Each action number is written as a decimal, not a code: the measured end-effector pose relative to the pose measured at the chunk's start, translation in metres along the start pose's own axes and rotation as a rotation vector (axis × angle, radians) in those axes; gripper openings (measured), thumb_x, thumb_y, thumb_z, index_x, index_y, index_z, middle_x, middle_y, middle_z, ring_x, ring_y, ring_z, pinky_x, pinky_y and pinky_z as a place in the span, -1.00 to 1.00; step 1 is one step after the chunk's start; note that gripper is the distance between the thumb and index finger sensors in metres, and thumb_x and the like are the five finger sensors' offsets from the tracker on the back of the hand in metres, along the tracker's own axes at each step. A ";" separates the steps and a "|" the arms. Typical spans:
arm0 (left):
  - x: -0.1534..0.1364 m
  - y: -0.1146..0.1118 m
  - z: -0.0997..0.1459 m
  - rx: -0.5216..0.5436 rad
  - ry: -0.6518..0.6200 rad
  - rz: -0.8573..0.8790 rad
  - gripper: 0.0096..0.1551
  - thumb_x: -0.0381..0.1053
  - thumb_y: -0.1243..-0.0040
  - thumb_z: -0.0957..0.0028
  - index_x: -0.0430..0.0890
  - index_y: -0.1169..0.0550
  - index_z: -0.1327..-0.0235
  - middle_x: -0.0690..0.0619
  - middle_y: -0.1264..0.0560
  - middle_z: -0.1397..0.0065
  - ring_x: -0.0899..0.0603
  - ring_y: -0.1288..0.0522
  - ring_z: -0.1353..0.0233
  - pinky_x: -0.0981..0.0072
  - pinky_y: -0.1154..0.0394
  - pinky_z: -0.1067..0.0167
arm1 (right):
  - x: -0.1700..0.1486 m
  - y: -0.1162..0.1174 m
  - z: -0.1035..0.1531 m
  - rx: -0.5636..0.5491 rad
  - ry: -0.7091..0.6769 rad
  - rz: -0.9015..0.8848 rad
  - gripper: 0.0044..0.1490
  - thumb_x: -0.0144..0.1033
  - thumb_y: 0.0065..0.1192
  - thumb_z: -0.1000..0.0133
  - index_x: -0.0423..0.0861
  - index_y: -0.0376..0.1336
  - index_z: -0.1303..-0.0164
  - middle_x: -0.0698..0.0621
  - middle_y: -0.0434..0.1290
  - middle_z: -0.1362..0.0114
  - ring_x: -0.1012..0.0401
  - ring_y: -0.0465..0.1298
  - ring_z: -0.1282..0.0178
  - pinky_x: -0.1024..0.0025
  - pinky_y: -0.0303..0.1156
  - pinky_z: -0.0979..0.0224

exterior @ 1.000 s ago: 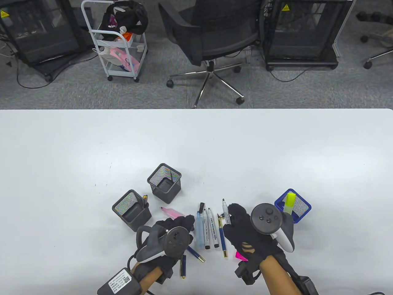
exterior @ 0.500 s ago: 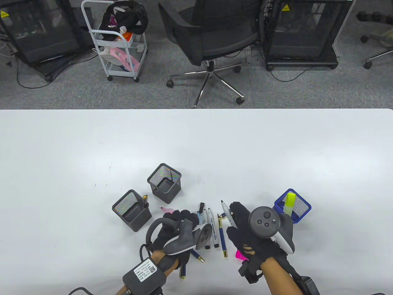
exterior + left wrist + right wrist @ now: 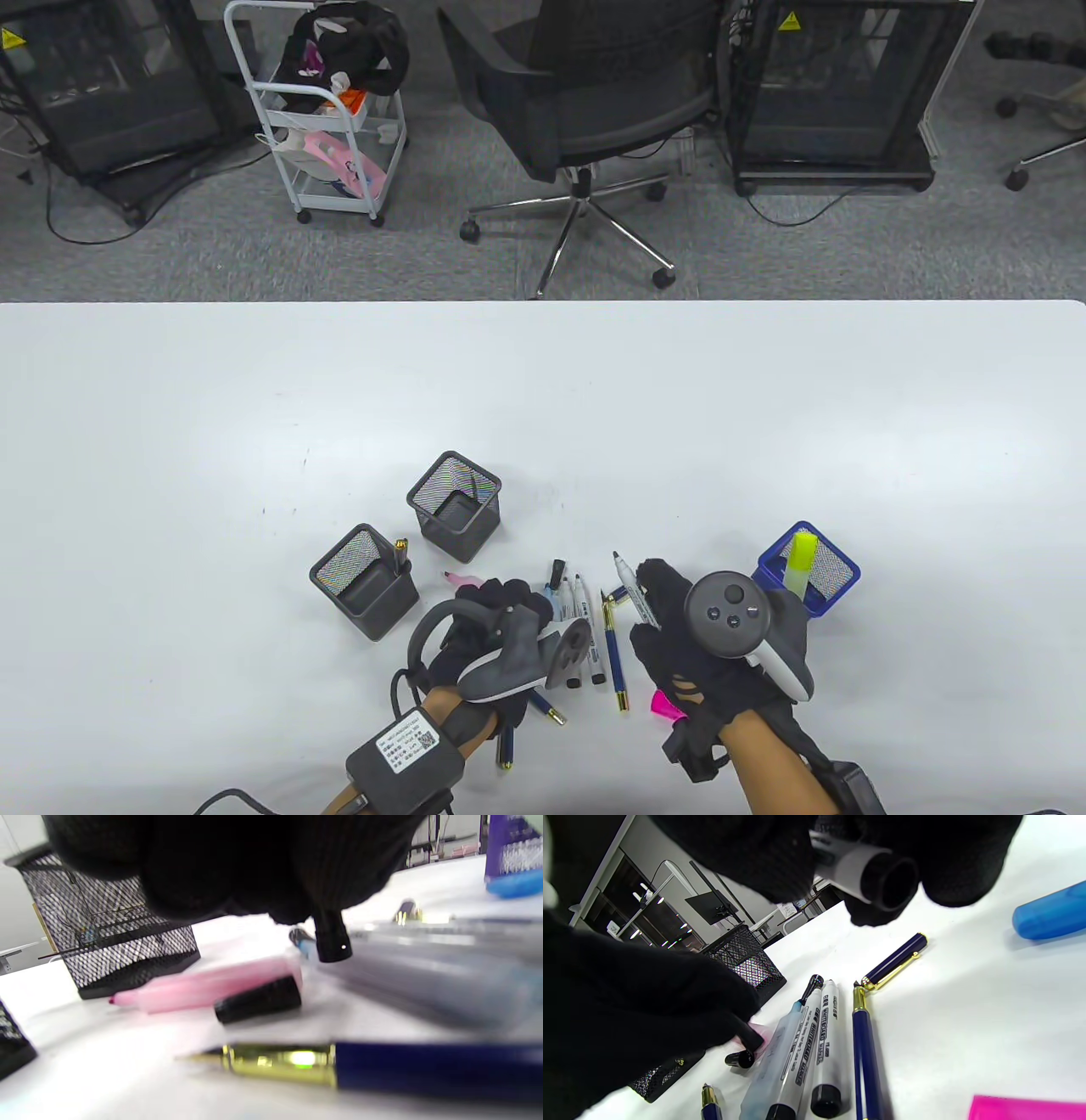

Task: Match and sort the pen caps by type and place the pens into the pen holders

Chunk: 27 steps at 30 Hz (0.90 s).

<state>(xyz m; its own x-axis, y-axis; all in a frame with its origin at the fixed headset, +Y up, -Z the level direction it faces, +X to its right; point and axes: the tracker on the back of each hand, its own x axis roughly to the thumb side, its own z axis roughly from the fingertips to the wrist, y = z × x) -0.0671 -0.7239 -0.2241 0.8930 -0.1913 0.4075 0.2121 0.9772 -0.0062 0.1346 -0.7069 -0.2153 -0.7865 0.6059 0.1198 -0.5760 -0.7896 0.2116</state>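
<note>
I note three holders (image 3: 456, 505) at the near table (image 3: 543, 399) edge, pens lying between them. My right hand (image 3: 679, 628) grips an uncapped marker (image 3: 632, 592) round its barrel, open end toward the wrist. My left hand (image 3: 501, 620) pinches a small black cap (image 3: 331, 938) above the pink highlighter (image 3: 203, 988). I judge the cap light, rigid and slick; hold its sides.

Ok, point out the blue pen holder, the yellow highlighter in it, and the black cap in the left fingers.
blue pen holder (image 3: 840, 570), table view, right mesh wall.
yellow highlighter (image 3: 801, 559), table view, mid-body.
black cap (image 3: 332, 938), left wrist view, cap's side.
</note>
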 end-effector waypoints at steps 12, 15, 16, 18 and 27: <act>-0.091 0.019 0.046 0.084 0.126 0.896 -0.50 0.05 -0.19 -0.07 -0.08 -0.62 -0.24 -0.23 -0.60 -0.22 -0.21 -0.65 0.03 -0.33 -0.49 -0.08 | 0.025 0.012 0.006 0.055 -0.165 0.111 -0.27 -0.26 0.33 -0.08 -0.15 0.15 -0.44 -0.22 0.39 -0.39 -0.09 0.61 -0.16 -0.22 0.47 -0.35; -0.096 0.007 0.048 0.048 0.123 1.050 -0.50 0.03 -0.19 -0.08 -0.11 -0.61 -0.24 -0.26 -0.58 -0.23 -0.23 -0.64 0.02 -0.37 -0.47 -0.08 | 0.033 0.019 0.008 0.075 -0.210 0.145 -0.28 -0.25 0.33 -0.07 -0.14 0.17 -0.43 -0.21 0.41 -0.38 -0.08 0.62 -0.14 -0.23 0.47 -0.35; -0.096 0.004 0.048 0.031 0.114 1.055 -0.50 0.03 -0.19 -0.08 -0.11 -0.61 -0.24 -0.27 -0.58 -0.23 -0.24 -0.64 0.01 -0.37 -0.47 -0.08 | 0.036 0.022 0.009 0.079 -0.225 0.156 -0.28 -0.25 0.33 -0.07 -0.14 0.18 -0.43 -0.21 0.41 -0.37 -0.08 0.63 -0.14 -0.23 0.47 -0.35; -0.094 0.004 0.048 0.048 0.106 1.029 -0.50 0.04 -0.19 -0.07 -0.10 -0.61 -0.23 -0.26 -0.59 -0.23 -0.23 -0.64 0.01 -0.36 -0.48 -0.08 | 0.041 0.025 0.010 0.087 -0.240 0.171 -0.28 -0.25 0.33 -0.06 -0.14 0.18 -0.43 -0.21 0.42 -0.37 -0.08 0.63 -0.14 -0.22 0.47 -0.35; -0.086 0.007 0.049 0.058 0.078 1.033 -0.50 0.04 -0.19 -0.07 -0.09 -0.61 -0.23 -0.26 -0.59 -0.24 -0.23 -0.65 0.01 -0.36 -0.48 -0.08 | 0.043 0.028 0.010 0.106 -0.245 0.188 -0.28 -0.25 0.34 -0.06 -0.15 0.19 -0.42 -0.21 0.42 -0.36 -0.08 0.63 -0.13 -0.23 0.46 -0.35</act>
<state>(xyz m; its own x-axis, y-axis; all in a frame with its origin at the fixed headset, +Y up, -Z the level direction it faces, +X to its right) -0.1616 -0.6960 -0.2146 0.6525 0.7388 0.1684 -0.6890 0.6709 -0.2741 0.0871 -0.7019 -0.1941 -0.7928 0.4657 0.3932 -0.3891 -0.8832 0.2617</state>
